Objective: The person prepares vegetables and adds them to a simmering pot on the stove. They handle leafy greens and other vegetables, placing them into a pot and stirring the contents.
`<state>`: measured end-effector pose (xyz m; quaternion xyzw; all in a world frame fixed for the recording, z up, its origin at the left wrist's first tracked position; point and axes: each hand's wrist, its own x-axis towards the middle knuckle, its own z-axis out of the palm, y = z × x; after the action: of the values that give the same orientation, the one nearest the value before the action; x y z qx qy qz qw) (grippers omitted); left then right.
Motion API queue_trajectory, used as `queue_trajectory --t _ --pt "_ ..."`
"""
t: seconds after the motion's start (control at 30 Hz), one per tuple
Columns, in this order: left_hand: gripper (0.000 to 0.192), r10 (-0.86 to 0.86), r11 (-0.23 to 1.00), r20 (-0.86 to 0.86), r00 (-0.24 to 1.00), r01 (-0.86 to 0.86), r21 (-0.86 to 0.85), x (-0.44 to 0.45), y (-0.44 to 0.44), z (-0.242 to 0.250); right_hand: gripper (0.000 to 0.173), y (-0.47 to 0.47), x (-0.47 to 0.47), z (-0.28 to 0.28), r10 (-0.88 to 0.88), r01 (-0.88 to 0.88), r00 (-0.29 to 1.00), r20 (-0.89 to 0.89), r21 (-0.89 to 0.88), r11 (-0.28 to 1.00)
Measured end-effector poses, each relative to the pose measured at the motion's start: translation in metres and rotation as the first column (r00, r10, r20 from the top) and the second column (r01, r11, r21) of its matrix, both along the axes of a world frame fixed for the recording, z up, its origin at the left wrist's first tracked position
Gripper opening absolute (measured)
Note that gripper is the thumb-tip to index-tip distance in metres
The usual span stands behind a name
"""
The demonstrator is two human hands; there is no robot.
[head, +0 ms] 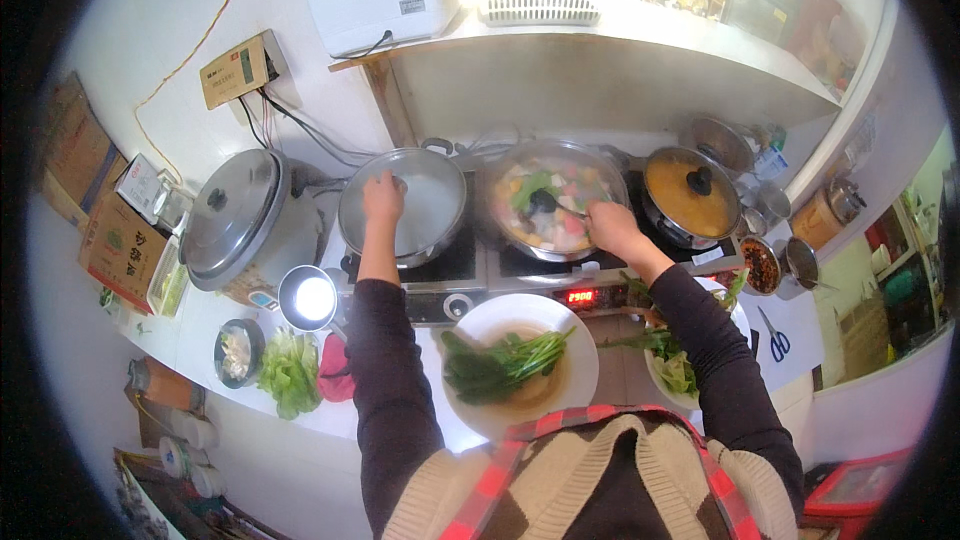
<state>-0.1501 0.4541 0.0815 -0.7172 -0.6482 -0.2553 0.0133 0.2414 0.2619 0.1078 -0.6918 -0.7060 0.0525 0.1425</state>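
Observation:
My left hand [382,196] grips the knob of a glass lid [431,202], which sits on the left pot over whitish contents. In the middle, a steaming pot [555,255] holds broth with leafy greens and white, pink and orange pieces. My right hand [616,225] holds a black ladle [543,202], its bowl among the food. To the right stands a third pot under a glass lid with a black knob [699,180], orange-brown broth showing through. Below the cooktops, a large white plate [574,386] carries a bunch of leafy greens [487,367].
A large lidded cooker [232,221] stands left, near a small saucepan [309,298], lettuce [290,371] and a dark bowl [225,375]. Scissors [778,341] and a bowl of chilli sauce [761,266] lie right. A shelf [637,52] holds a white basket [540,4].

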Motion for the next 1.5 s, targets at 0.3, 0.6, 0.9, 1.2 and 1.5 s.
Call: queue_trajectory --t 0.3,0.6,0.9,1.2,1.5 --pt "0.027 -0.405 0.864 0.156 0.901 0.321 0.388 0.082 -0.161 0.000 0.042 -0.004 -0.005 -0.019 0.194 -0.312 0.931 0.310 0.396 0.864" --pt "0.042 -0.483 0.822 0.242 0.841 0.531 -0.206 0.086 -0.324 -0.087 0.035 -0.063 0.021 0.046 0.188 -0.150 0.905 0.381 -0.127 0.980" --pt "0.080 -0.554 0.778 0.091 0.828 0.553 -0.298 0.111 -0.333 -0.118 0.035 -0.038 0.026 0.006 0.245 -0.241 0.946 -0.210 0.045 0.970" --pt "0.094 -0.483 0.767 -0.088 0.871 0.373 -0.522 0.157 -0.349 -0.156 0.032 -0.053 0.036 0.033 0.145 -0.116 0.934 -0.325 0.106 0.988" --pt "0.087 -0.510 0.779 -0.090 0.855 0.415 -0.470 0.150 -0.351 -0.163 0.032 -0.062 0.045 0.025 -0.045 0.073 0.943 -0.330 0.073 0.995"
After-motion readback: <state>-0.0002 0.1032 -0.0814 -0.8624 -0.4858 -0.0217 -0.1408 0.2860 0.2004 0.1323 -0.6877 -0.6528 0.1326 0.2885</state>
